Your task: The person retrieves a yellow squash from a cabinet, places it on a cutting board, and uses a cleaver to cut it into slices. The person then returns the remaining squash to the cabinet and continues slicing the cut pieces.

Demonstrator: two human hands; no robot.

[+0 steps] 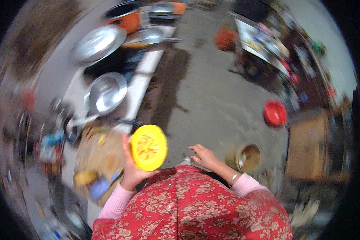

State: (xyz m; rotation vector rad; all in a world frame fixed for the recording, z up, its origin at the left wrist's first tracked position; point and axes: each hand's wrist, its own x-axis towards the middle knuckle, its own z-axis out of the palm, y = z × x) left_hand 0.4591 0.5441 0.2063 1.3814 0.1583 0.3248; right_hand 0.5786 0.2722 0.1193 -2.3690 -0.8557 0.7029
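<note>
My left hand (132,170) is wrapped around a cut piece of pumpkin (149,147), its yellow face turned up toward me with stringy orange pulp and seeds in the middle. Behind that hand lies a round wooden cutting board (103,150), bearing a cleaver (99,188), a yellowish chunk (85,178) and small scraps. Off to the right, my right hand (204,155) hangs over the floor with its fingers apart, holding nothing. Motion blur hides finer detail.
Along the left counter (145,78) sit a metal basin (106,93), a large metal lid (99,43) and an orange pot (129,21). On the right floor are a red basin (275,113) and a bin (246,157). Farther back stands a cluttered table (258,45).
</note>
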